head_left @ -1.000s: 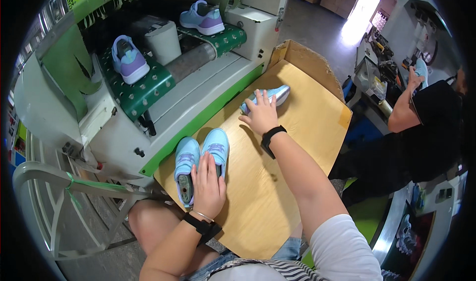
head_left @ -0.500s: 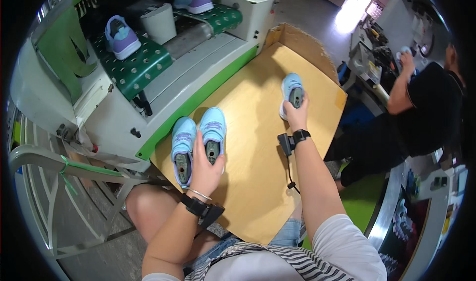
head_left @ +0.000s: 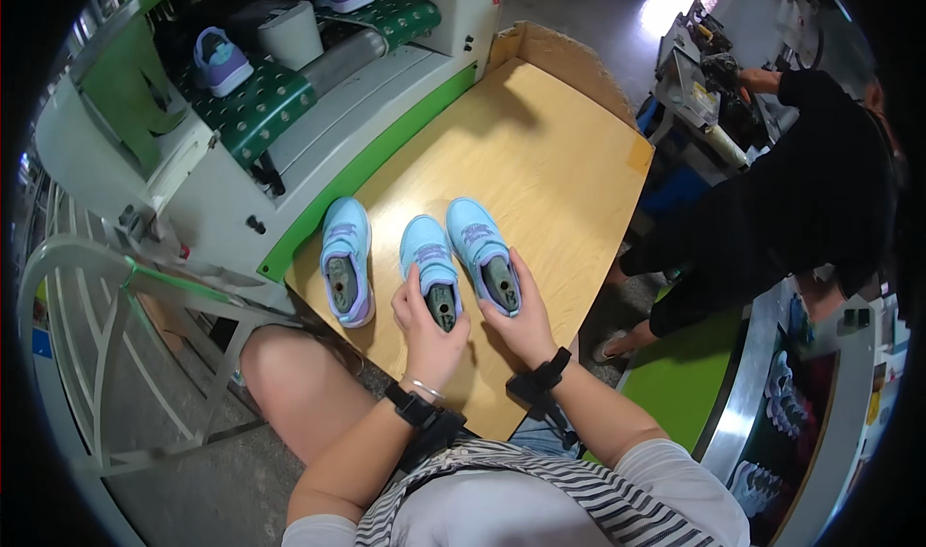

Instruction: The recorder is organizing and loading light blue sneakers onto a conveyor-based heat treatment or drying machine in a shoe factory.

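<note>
Three light-blue shoes with purple straps and dark green lasts inside are on the wooden board in front of me. My left hand (head_left: 429,325) grips the heel of the middle shoe (head_left: 425,248), fingers along its left side and thumb at its right. Close beside it, my right hand (head_left: 521,317) holds the right shoe (head_left: 475,231) by its heel, the thumb toward the last's opening. The two held shoes lie side by side, toes pointing away from me. Apart from both hands, the left shoe (head_left: 345,258) stands near the board's left edge.
The wooden board (head_left: 540,132) has a cardboard flap (head_left: 569,50) at its far end. On the left, a machine with a green perforated belt (head_left: 260,113) carries a purple-blue shoe (head_left: 222,63) and a white container (head_left: 291,36). A person in black (head_left: 772,209) bends at the right; a metal rail (head_left: 106,287) stands left.
My right hand has brought its shoe from the far right of the board back beside the other. My left hand's shoe has shifted right, away from the leftmost shoe.
</note>
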Tool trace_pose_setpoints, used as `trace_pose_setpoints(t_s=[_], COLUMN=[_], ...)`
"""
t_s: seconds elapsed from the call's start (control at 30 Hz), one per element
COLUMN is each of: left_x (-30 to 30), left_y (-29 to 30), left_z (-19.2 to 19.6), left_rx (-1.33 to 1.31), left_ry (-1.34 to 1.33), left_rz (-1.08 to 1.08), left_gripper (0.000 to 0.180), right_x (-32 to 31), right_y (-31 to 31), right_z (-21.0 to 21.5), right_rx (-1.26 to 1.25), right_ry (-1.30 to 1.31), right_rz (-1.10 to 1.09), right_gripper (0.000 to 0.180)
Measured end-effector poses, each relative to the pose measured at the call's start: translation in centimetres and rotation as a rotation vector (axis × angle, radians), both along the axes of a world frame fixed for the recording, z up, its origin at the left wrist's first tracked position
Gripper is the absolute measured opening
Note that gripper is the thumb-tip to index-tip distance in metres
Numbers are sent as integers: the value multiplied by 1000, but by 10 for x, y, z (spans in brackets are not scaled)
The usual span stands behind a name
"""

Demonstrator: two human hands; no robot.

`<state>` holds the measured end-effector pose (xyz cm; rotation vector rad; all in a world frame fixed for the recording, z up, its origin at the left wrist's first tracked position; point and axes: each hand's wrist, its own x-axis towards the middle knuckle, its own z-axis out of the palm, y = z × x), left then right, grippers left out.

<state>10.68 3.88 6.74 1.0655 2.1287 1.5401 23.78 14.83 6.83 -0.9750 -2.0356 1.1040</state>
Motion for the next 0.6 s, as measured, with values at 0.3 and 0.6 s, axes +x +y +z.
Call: trace_pose_setpoints(t_s=[0.3,0.6], left_x=[-71,-192], left_y=[6,65], left_z=[75,188], left_rx=[411,417], left_ry=[-895,157], left_rz=[-80,452], left_gripper=[84,80], right_x=[-32,-214], right_y=[37,206], right_z=[51,200], right_rx=[-529,78], right_ry=[515,442], right_rz=[-158,46], right_gripper=[72,66])
